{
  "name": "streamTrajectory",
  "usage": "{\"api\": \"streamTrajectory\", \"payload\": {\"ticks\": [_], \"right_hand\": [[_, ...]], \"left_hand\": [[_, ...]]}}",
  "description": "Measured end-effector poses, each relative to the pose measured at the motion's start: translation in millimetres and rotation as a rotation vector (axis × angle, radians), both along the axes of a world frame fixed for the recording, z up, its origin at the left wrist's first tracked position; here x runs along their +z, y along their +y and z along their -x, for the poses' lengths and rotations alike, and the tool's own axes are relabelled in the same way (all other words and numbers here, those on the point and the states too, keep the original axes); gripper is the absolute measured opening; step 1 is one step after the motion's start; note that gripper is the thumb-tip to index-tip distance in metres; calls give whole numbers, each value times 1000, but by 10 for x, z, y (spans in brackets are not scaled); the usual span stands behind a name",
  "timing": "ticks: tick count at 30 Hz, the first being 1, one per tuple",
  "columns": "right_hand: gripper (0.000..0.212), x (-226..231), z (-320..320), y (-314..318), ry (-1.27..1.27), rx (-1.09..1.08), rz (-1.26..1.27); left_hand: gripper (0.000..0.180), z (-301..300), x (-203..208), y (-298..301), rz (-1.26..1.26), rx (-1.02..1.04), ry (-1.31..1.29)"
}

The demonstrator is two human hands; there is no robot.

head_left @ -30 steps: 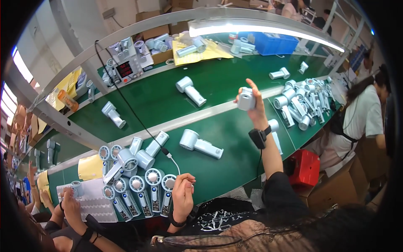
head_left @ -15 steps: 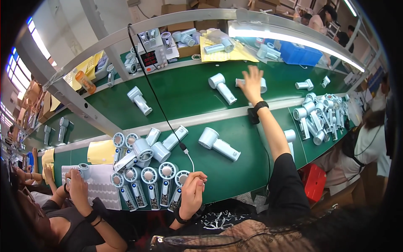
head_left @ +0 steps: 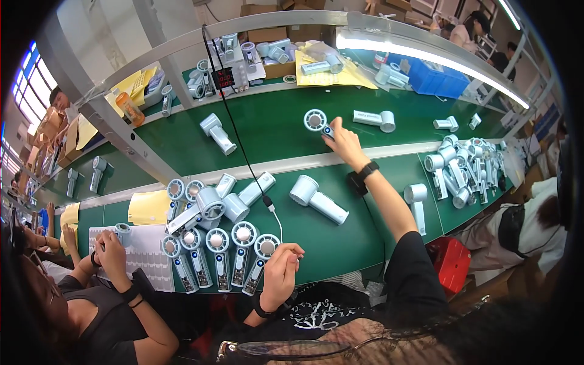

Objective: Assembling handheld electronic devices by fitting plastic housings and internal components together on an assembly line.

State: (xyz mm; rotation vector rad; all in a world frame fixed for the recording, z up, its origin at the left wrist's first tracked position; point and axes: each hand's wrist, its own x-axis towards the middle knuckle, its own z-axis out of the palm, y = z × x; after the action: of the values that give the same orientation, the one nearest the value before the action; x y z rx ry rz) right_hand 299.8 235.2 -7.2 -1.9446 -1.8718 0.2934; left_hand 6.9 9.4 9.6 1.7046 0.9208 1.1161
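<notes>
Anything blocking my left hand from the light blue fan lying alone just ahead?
Nothing visible is in the way: bare green tabletop lies between your left hand and the light blue fan. The white cable runs to the hand, left of that gap.

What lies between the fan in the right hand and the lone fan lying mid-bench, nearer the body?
In the head view, a pale rail crosses between the fan in the right hand and the lone fan, green surface either side.
</notes>
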Motion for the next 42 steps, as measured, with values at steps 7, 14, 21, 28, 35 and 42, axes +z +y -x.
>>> {"api": "streamTrajectory", "payload": {"ticks": [7, 14, 21, 28, 35, 42], "right_hand": [[46, 388, 131, -1080, 768, 214, 62], [68, 422, 597, -1891, 1712, 401, 167], [77, 412, 761, -2113, 1874, 433, 68], [75, 361, 840, -2119, 1951, 421, 52], [71, 274, 986, -2109, 1992, 337, 4], [71, 158, 1095, -2109, 1805, 204, -124]], "left_hand": [[27, -109, -88, -74, 102, -118, -106], [17, -399, -33, -38, 12, -199, -71], [11, -545, -40, -79, -162, -145, 6], [7, -550, 26, -124, -299, -56, 72], [3, -598, 75, -129, -319, 89, 152], [5, -567, -12, -48, -172, 89, 173]]}}
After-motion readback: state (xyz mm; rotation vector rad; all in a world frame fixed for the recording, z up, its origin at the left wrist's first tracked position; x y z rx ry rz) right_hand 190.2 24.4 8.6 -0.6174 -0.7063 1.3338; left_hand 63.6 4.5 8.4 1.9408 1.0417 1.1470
